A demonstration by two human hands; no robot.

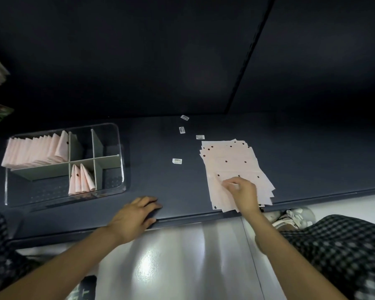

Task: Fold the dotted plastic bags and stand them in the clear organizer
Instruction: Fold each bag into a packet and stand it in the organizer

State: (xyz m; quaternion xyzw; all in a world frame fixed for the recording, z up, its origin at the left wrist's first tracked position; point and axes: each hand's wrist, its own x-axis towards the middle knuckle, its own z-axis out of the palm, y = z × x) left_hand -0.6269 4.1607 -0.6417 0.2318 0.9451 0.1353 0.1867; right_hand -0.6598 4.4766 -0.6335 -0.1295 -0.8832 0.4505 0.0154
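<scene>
Dark matte worktop (pixel 152 148), front edge running along the bottom. Right hand (pixel 244 191) is resting on the flat stack of dotted plastic bags (pixel 230 161) at the front right edge; its grip is pinching the top sheet, fingers curled narrow. The stack is fanned and thin, pale pink with dark dots, its lower corners overhanging the front edge. Left hand (pixel 134 215) is lying flat on the front edge near the middle, grip relaxed and holding nothing. Clear organizer (pixel 117 135) is sitting at the left end, rounded corners, grey dividers; folded bags (pixel 35 151) are standing in its back left compartment, two more (pixel 81 180) in a front middle one. Small labels (pixel 177 161) are scattered over the bare middle.
</scene>
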